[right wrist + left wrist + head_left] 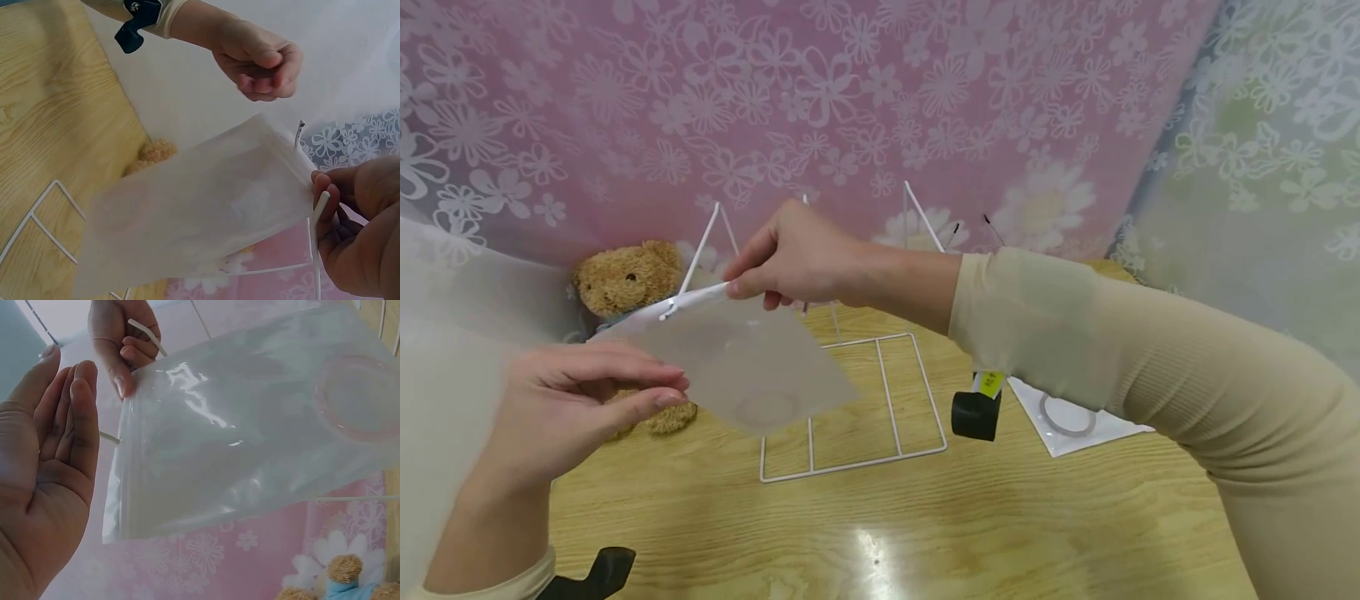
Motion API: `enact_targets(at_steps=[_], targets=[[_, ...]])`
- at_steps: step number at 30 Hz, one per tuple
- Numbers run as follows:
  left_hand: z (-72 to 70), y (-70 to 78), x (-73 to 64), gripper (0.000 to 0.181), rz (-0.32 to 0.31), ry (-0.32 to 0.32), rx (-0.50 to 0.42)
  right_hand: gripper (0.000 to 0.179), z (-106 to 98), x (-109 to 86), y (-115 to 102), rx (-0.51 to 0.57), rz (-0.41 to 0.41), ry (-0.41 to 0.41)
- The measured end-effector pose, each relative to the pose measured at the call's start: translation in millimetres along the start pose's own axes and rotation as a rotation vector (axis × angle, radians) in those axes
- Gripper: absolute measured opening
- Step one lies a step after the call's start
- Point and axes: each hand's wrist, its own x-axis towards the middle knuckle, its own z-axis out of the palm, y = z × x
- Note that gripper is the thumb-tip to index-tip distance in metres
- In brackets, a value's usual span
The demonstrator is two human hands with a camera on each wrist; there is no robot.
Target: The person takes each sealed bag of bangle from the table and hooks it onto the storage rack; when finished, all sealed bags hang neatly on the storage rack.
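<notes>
**Translucent bag (733, 358) held by its edge at white wire rack (853, 465)**

Hands: my two hands are apart. My right hand (805, 254) pinches the bag's top edge between thumb and fingers. My left hand (572, 400) is just beside the same edge, not touching it, fingers loosely bent.

Bag: raised above the desk (775, 533) at the rack's upper part, slanting down from the pinched edge; a ring (767, 408) shows toward its lower end. A rack prong (300, 132) protrudes at the top edge; whether it passes through the bag I cannot tell.

Surroundings: the rack's base rests on the desk. A second bag (1067, 417), also with a ring, lies to the right. A brown teddy bear (625, 279) sits at left, before flowered cloth (820, 100).
</notes>
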Motion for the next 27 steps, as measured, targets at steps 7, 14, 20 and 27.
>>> enact_targets(at_steps=[7, 14, 20, 27], targets=[[2.5, -6.7, -15.4, 0.021, -0.016, -0.052, 0.027, 0.013, -3, 3.1, -4, -0.02, 0.01, -0.009], [0.7, -23.8, -42.3, 0.033, -0.115, -0.056, 0.053, 0.015, -3, 6.8, -5, -0.029, 0.033, -0.016], [-4.4, -38.2, -72.4, 0.037, -0.263, -0.004, 0.078, 0.017, -3, 9.8, -6, -0.027, 0.065, -0.01], [-6.4, -51.8, -94.8, 0.027, -0.519, 0.035, 0.18, 0.015, -6, 13.7, -9, -0.051, 0.081, -0.004]])
